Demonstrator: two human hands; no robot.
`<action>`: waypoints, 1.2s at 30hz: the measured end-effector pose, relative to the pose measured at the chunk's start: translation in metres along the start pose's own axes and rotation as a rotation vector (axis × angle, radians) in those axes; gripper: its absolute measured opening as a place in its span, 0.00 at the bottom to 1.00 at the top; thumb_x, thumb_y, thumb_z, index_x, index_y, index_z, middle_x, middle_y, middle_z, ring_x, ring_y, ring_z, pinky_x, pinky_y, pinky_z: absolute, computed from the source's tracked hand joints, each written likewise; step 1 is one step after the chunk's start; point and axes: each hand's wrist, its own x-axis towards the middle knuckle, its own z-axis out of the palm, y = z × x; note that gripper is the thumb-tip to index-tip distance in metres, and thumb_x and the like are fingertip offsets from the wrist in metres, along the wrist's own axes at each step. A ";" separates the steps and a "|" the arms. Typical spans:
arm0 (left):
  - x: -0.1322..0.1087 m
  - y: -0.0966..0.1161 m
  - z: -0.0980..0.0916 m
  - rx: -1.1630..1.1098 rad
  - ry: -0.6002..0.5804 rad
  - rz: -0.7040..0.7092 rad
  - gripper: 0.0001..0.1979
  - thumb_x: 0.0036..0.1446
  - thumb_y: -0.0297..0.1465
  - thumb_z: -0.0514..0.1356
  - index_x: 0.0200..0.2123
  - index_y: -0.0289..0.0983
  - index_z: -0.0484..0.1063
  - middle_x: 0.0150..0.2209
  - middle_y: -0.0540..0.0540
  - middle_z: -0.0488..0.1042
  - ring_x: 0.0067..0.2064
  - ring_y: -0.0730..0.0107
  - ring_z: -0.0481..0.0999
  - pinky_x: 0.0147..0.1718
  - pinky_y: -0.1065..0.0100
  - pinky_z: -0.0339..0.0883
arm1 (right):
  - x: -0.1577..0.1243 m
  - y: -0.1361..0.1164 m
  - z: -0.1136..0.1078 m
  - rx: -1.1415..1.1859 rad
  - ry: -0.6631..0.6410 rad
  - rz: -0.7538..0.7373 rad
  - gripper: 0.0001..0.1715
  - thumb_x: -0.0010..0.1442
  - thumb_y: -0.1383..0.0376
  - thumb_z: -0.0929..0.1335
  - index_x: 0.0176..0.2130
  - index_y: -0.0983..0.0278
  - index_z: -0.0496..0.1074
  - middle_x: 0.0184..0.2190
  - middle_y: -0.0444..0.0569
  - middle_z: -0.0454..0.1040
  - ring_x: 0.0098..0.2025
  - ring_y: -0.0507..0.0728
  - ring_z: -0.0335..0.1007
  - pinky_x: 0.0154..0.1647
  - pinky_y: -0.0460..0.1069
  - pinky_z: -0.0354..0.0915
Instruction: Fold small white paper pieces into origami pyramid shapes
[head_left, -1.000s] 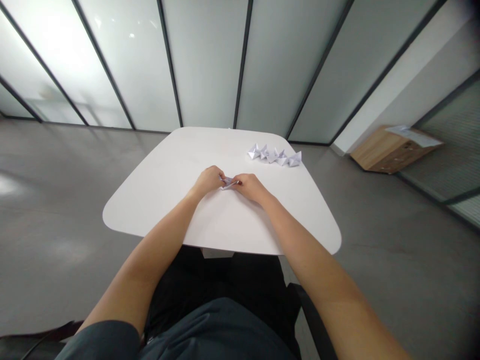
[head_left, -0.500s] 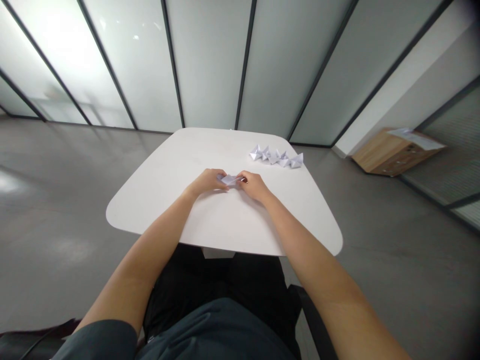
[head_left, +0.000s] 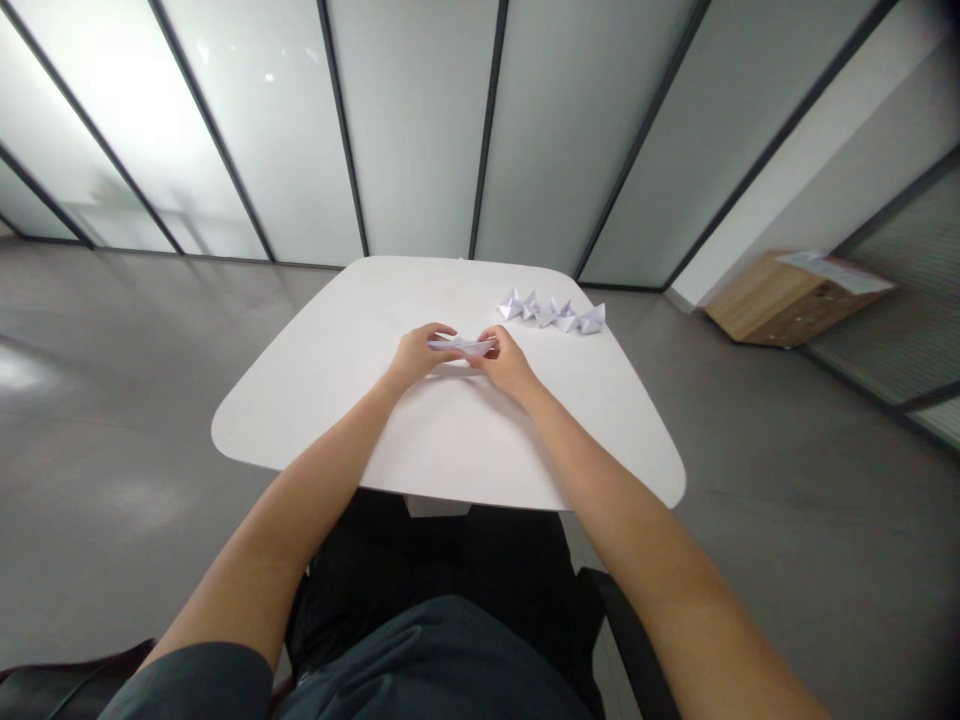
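Note:
Between my two hands, a little above the table, is a folded white paper boat (head_left: 466, 346), long and low with pointed ends. My left hand (head_left: 421, 354) grips its left end, thumb on the near side and fingers on the far side. At the opposite end my right hand (head_left: 505, 360) pinches the paper between thumb and fingers. Parts of both ends are covered by my fingers. Beyond my right hand, several folded white paper boats (head_left: 551, 312) stand in a row on the table.
The white table (head_left: 292, 400) has rounded corners and lies in front of my lap. A black chair armrest (head_left: 626, 640) is at my right. Frosted glass panels (head_left: 412, 130) stand behind the table, and a wooden cabinet (head_left: 780, 300) is on the floor at far right.
Both hands have lifted the paper slightly and tilted it, so it now shows as a narrower, longer shape. My left fingers have shifted to its far side. The row of boats is unchanged.

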 end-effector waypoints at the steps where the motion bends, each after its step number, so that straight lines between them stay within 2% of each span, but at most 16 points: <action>1: 0.000 -0.001 0.001 -0.002 0.006 -0.003 0.26 0.45 0.42 0.74 0.48 0.39 0.80 0.40 0.45 0.83 0.41 0.62 0.81 0.44 0.65 0.70 | 0.000 0.000 0.001 0.027 -0.001 0.004 0.29 0.49 0.59 0.76 0.49 0.59 0.68 0.34 0.40 0.75 0.34 0.55 0.72 0.37 0.48 0.68; 4: 0.000 -0.002 0.002 0.019 0.012 -0.005 0.24 0.45 0.43 0.74 0.45 0.39 0.81 0.37 0.46 0.83 0.39 0.63 0.79 0.41 0.66 0.69 | 0.000 0.000 0.002 0.041 -0.007 0.047 0.33 0.47 0.61 0.76 0.52 0.60 0.69 0.32 0.41 0.75 0.33 0.55 0.72 0.37 0.48 0.69; 9: 0.000 -0.002 0.003 0.052 0.018 -0.008 0.21 0.45 0.45 0.73 0.39 0.38 0.82 0.34 0.49 0.81 0.36 0.66 0.76 0.37 0.67 0.66 | -0.002 -0.002 0.002 0.068 -0.001 0.098 0.25 0.47 0.63 0.76 0.47 0.61 0.73 0.30 0.42 0.76 0.33 0.56 0.74 0.38 0.50 0.70; 15: -0.001 0.002 0.004 0.041 0.049 0.028 0.20 0.46 0.45 0.73 0.38 0.38 0.81 0.32 0.50 0.80 0.34 0.67 0.76 0.36 0.68 0.66 | 0.000 0.001 0.001 0.081 0.009 0.094 0.19 0.49 0.62 0.76 0.41 0.61 0.73 0.29 0.42 0.78 0.34 0.58 0.77 0.38 0.50 0.71; 21: 0.001 -0.008 0.002 -0.041 0.002 0.101 0.26 0.49 0.39 0.73 0.51 0.39 0.76 0.44 0.45 0.82 0.46 0.64 0.81 0.48 0.66 0.71 | 0.001 0.002 -0.006 -0.106 0.037 0.061 0.15 0.50 0.62 0.76 0.40 0.61 0.77 0.30 0.42 0.78 0.33 0.56 0.74 0.37 0.49 0.68; 26: 0.006 -0.024 -0.005 -0.033 -0.026 0.123 0.24 0.51 0.32 0.70 0.52 0.39 0.74 0.51 0.42 0.80 0.50 0.64 0.80 0.48 0.66 0.73 | 0.003 0.006 -0.011 -0.267 0.059 0.043 0.14 0.56 0.65 0.75 0.44 0.61 0.81 0.34 0.45 0.81 0.35 0.57 0.77 0.42 0.50 0.70; 31: 0.008 -0.033 -0.010 0.076 -0.111 0.121 0.19 0.51 0.28 0.68 0.49 0.38 0.76 0.47 0.45 0.82 0.45 0.66 0.81 0.49 0.65 0.74 | 0.003 0.011 -0.014 -0.361 -0.038 -0.068 0.18 0.56 0.69 0.75 0.47 0.60 0.81 0.44 0.47 0.83 0.44 0.58 0.79 0.51 0.50 0.71; 33: 0.008 -0.035 -0.010 0.101 -0.135 0.127 0.18 0.52 0.29 0.67 0.47 0.38 0.77 0.46 0.45 0.82 0.45 0.65 0.81 0.49 0.64 0.74 | 0.002 0.011 -0.016 -0.359 -0.066 -0.080 0.23 0.55 0.69 0.76 0.52 0.61 0.80 0.45 0.48 0.83 0.46 0.59 0.79 0.53 0.51 0.71; 36: 0.009 -0.038 -0.010 0.058 -0.148 0.118 0.20 0.52 0.31 0.69 0.49 0.37 0.77 0.48 0.44 0.82 0.46 0.64 0.81 0.50 0.64 0.75 | 0.002 0.011 -0.020 -0.347 -0.069 -0.063 0.32 0.55 0.71 0.76 0.59 0.60 0.75 0.47 0.51 0.82 0.46 0.59 0.79 0.54 0.52 0.71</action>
